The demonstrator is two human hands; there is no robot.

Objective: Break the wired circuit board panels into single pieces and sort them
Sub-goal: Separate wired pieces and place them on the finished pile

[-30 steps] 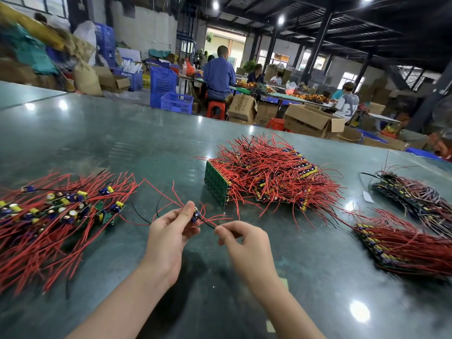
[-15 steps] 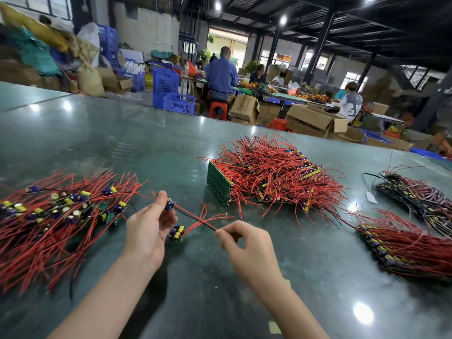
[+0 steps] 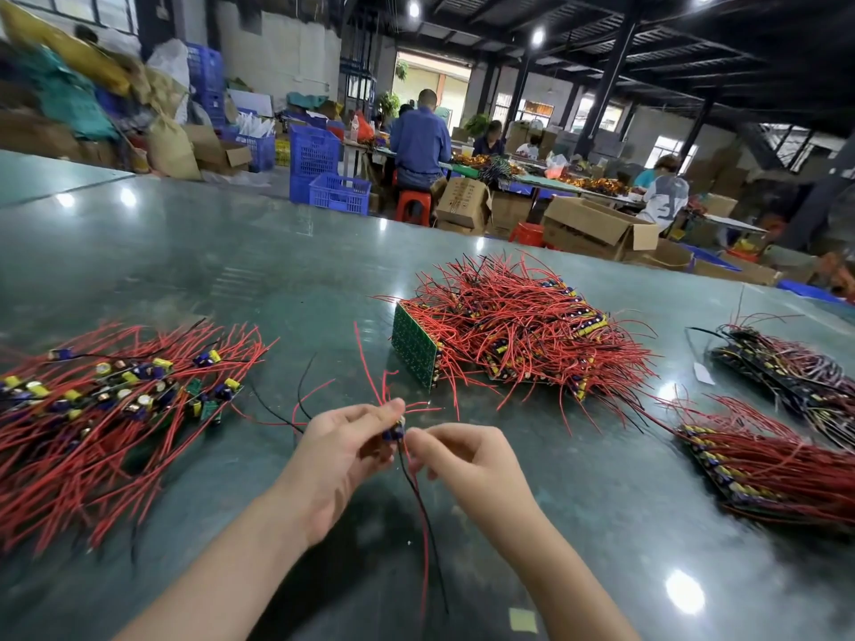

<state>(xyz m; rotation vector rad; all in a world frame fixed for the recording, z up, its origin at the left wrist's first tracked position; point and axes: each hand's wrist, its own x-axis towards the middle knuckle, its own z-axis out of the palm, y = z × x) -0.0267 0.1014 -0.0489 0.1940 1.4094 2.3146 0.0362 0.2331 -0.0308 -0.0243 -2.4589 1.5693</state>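
Observation:
My left hand (image 3: 340,448) and my right hand (image 3: 467,455) meet over the green table (image 3: 208,270), both pinching a small wired circuit board piece (image 3: 395,430) with blue parts. Its red and black wires stick up between the hands and trail down toward me. A heap of single boards with red wires (image 3: 92,400) lies at the left. A stack of unbroken wired board panels (image 3: 504,335) stands in the middle, one green panel face on edge. Two more wired panel stacks lie at the right (image 3: 763,460) and far right (image 3: 786,367).
A small yellow sticker (image 3: 523,619) and a white scrap (image 3: 703,373) lie on the table. Beyond the far edge are blue crates (image 3: 314,155), cardboard boxes (image 3: 597,229), red stools and several seated people at other benches.
My left hand came back from the left heap toward the right hand. The hands, apart half a second ago with a wire stretched between them, now meet on one small board piece.

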